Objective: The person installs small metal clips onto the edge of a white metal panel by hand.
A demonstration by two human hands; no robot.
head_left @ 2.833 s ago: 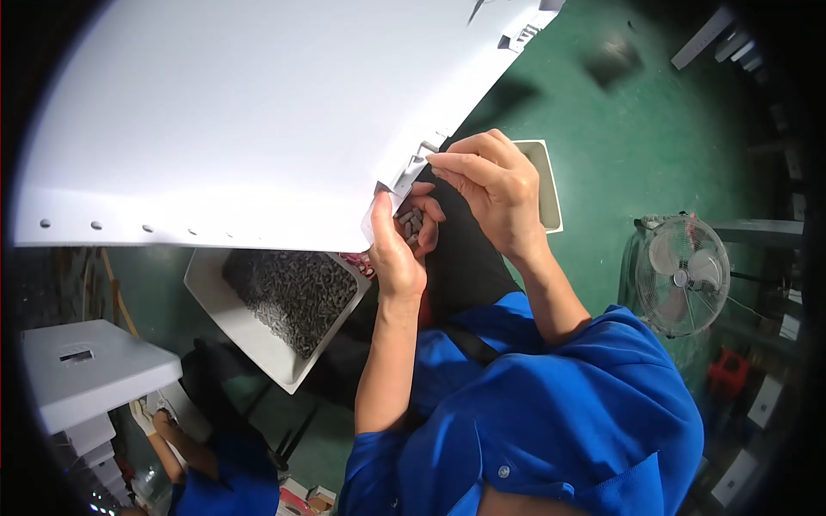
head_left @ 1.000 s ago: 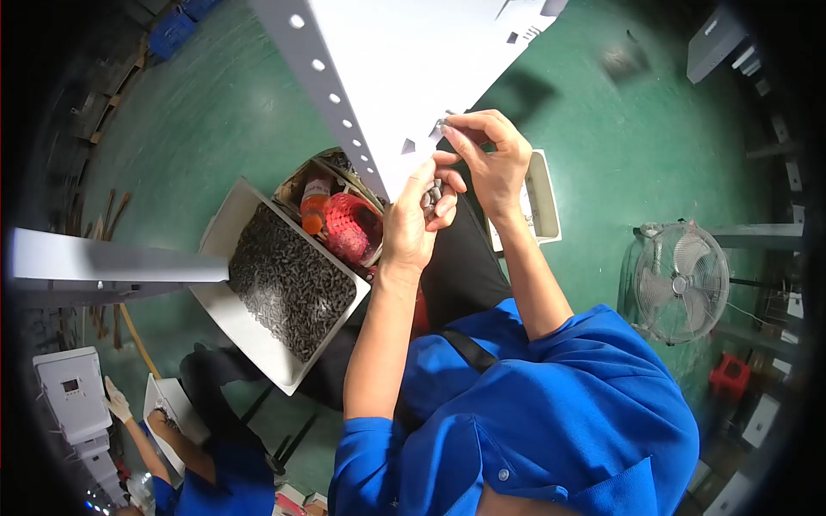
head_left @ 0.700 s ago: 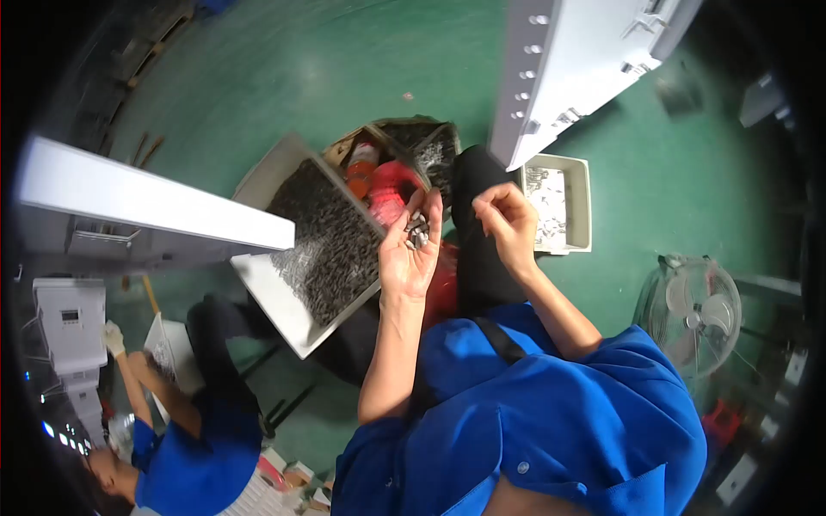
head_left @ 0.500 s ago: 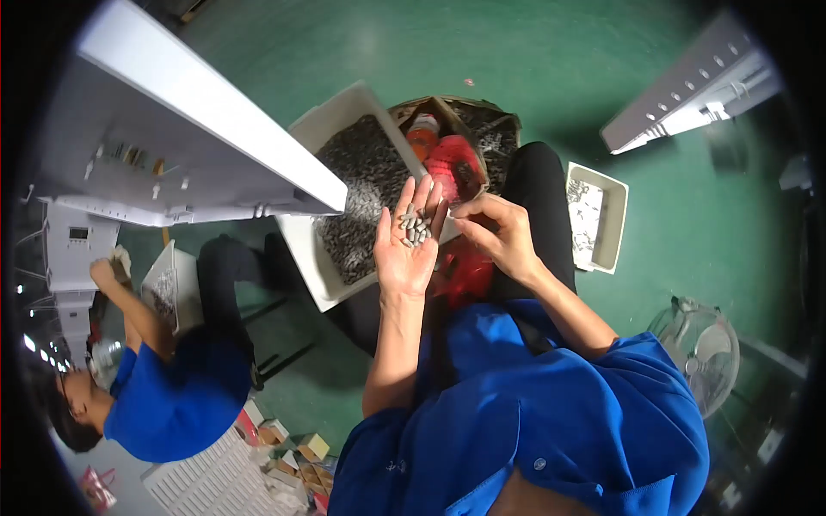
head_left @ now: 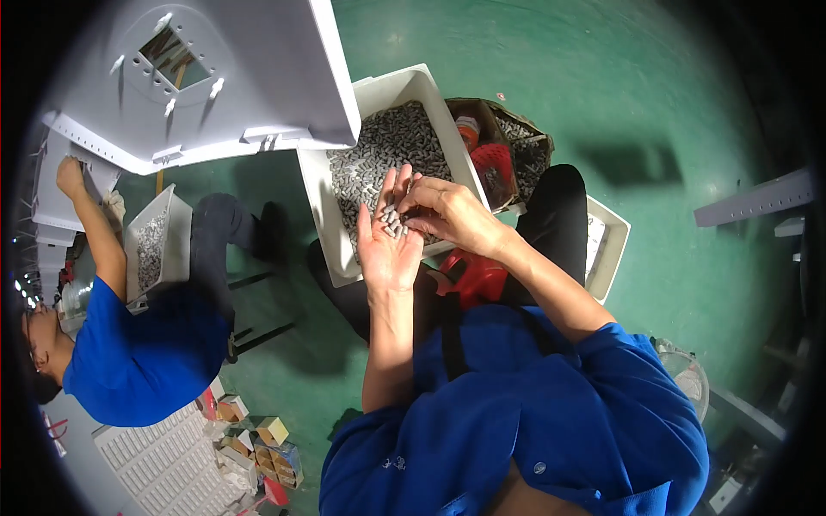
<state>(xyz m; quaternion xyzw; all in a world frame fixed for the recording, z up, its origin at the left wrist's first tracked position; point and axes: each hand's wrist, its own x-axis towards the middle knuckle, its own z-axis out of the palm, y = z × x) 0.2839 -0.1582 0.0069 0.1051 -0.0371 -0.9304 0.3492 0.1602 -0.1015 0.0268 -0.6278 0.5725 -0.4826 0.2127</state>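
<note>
My left hand (head_left: 391, 258) is palm up with its fingers stretched out. It holds several small grey capsule-shaped pieces (head_left: 392, 222) in a loose pile on the palm. Over this pile my right hand (head_left: 456, 215) reaches in from the right, thumb and fingertips closed together at the pieces; what the tips grip is hidden. Below both hands a large white bin (head_left: 320, 202) holds a deep heap of similar small pieces (head_left: 391, 138). The bin sits tilted at my legs.
A pale grey panel (head_left: 258, 69) with a square cut-out and white pegs stands at upper left. A carton (head_left: 508, 129) with a red bag is beside the bin. Another white bin (head_left: 613, 258) lies by my right leg. A co-worker (head_left: 146, 353) sits at left beside a white bin (head_left: 175, 245).
My right hand has moved left, from beside my left fingers onto the pieces in the palm. The view has shifted, so the panel and the co-worker appear at different places. The co-worker's hand is raised higher.
</note>
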